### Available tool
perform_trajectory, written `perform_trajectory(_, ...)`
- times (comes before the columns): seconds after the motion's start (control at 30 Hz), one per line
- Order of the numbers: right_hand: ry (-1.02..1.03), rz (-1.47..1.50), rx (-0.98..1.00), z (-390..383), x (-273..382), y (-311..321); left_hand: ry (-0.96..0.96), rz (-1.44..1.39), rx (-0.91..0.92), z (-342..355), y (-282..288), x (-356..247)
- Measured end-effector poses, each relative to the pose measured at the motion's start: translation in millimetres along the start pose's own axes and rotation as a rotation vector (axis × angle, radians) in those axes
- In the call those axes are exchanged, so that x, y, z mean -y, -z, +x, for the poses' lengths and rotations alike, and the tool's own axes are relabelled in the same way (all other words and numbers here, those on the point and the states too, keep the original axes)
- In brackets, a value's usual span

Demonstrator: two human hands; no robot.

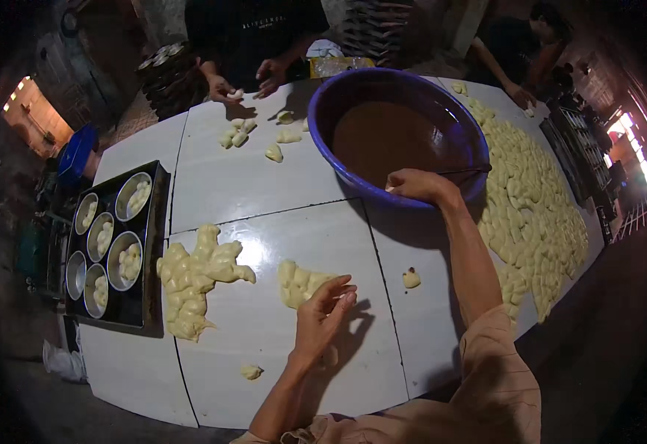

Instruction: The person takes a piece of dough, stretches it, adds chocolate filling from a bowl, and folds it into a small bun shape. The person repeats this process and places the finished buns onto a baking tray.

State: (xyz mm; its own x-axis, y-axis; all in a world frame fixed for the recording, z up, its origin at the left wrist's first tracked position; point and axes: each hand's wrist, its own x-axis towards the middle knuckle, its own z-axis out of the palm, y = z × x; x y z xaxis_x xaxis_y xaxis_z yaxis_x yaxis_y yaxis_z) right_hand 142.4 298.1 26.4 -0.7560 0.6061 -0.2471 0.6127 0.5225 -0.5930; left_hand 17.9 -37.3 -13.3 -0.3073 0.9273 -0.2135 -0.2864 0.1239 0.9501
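Note:
My left hand (322, 317) hovers over the white table beside a small dough mass (294, 284), fingers loosely bent, thumb apart, nothing visible in it. At the near rim of a large purple basin (353, 180) is my right hand (421, 185), its fingers closed together; what they hold, if anything, is hidden. Brown filling (390, 140) fills the basin's bottom. A dark, thin-handled utensil (467, 170) lies across the basin's right side, near my right wrist. Left of my hands spreads a larger pale-yellow dough mass (194, 277). Single dough pieces lie nearby, one (411, 279) with brown specks.
A black tray (149, 281) with several round tins, most holding dough balls, stands at left. Many shaped dough pieces (527, 200) cover the table's right side. Across the table one person's hands (246, 81) work dough; another person's hand (520, 96) is at far right.

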Motion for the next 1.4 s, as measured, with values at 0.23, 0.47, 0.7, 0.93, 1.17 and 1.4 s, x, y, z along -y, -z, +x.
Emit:
perform_trajectory(0.23,-0.115,0.081,-0.056,-16,42,3,0.004,-0.055,-0.052,-4,5,6)
perform_trajectory(0.47,0.033,1.263,-0.152,-74,103,-45,-0.021,-0.137,0.018,20,-25,-20)
perform_trajectory(0.7,0.043,1.483,-0.148,-120,111,-130,0.123,-0.728,0.052,3,-19,-12)
perform_trajectory(0.93,0.357,0.544,-0.496,-149,126,-196,0.089,-0.420,-0.249,-22,26,17)
perform_trajectory(1.17,0.266,0.551,-0.670,-152,156,-226,-0.098,-0.244,-0.364,-37,21,-2)
perform_trajectory(1.4,0.177,1.047,-0.267,-170,156,-225,0.158,-0.136,-0.097,-31,66,-25)
